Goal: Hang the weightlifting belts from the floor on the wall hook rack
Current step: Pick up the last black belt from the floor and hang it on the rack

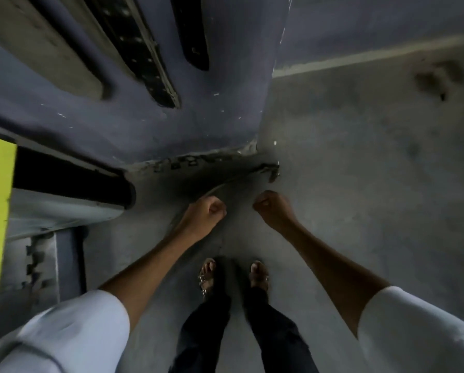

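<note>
belts (144,49) hang on the blue wall (220,111) in the upper left of the frame; another belt (225,173) lies on the grey floor (360,184) at centre. left hand (204,214) fingers curl near its edge, grasp unclear; right hand (273,205) is clenched, apart from it.

We found no text, label, brand, number or sign that we could read anywhere; the frame was dim and blurred, and every surface looked unmarked.

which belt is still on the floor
The grey belt curving along the wall's foot, buckle end right. The black belts and tan belt already hang on the wall.
</note>
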### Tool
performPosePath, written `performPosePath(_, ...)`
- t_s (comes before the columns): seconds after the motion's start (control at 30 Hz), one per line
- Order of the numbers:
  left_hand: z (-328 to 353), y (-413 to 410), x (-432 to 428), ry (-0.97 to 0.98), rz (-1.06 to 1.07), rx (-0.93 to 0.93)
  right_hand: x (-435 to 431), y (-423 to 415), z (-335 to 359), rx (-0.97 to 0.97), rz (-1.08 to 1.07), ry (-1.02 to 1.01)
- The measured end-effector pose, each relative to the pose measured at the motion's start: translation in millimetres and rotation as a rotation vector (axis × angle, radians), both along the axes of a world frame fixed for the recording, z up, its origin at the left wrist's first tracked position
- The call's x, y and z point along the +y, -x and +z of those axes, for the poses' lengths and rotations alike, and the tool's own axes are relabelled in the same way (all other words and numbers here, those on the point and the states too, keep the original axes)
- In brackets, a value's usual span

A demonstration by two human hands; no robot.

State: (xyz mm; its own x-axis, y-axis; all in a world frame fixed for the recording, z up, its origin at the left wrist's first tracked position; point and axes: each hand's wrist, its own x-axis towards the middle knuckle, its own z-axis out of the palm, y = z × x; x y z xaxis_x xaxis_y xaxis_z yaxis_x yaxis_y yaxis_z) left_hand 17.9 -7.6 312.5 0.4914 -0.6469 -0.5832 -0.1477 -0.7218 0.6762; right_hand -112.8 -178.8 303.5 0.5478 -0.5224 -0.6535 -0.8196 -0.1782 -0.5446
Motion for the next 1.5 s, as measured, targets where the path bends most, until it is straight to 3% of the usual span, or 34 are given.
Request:
performPosePath(0.2, -117.1, -33.3, -44.0, -0.043, -0.019, 0.003, -32.2, -29.8, -137.7, 0.026, -0.209, -0.122)
performPosePath(0.33, -229.4, -60.8, -78.4, -0.075, -0.017, -0.018, -61.2, -56.0, -261.3, 0.029, -0.273, -0.203)
performPosePath(0.47, -327.7, -83.8, -112.1, -0.087, -0.018, -0.076, -97.2, -88.2, -382.0, 0.038, -0.503, -0.463)
performPosePath(0.53, -351.7, -92.6, -118.3, -0.11, -0.043, -0.085, -108.1, -102.8, -416.6, 0.03, -0.581, -0.519)
performPosePath(0.67, -406.7, -109.1, -122.3, -0.099, -0.074, -0.092, -116.3, -127.8, -482.2, -0.059, -0.74, -0.42)
performPosePath(0.87, -429.1, -125.1, -110.9, -0.087, -0.046, -0.088, -124.8, -154.1, -534.8, -0.259, -0.89, -0.423)
performPosePath(0.97, -402.6, -132.1, -109.9, -0.055, 0.025, -0.07, -123.7, -157.2, -502.0, -0.311, -1.045, -0.443)
performPosePath(1.13, -300.4, -134.8, -104.0, 0.059, 0.155, -0.033, -104.6, -161.5, -348.0, -0.414, -1.002, -0.381)
performPosePath(1.27, -165.0, -125.9, -105.0, 0.152, 0.329, 0.062, -44.0, -143.1, -187.1, -0.43, -0.863, -0.419)
performPosePath(1.37, -50.9, -117.4, -101.0, 0.195, 0.459, 0.232, 4.4, -130.6, -77.0, -0.484, -0.678, -0.47)
performPosePath(1.5, 78.6, -116.3, -78.8, 0.318, 0.696, 0.314, 47.4, -124.9, 51.8, -0.54, -0.4, -0.495)
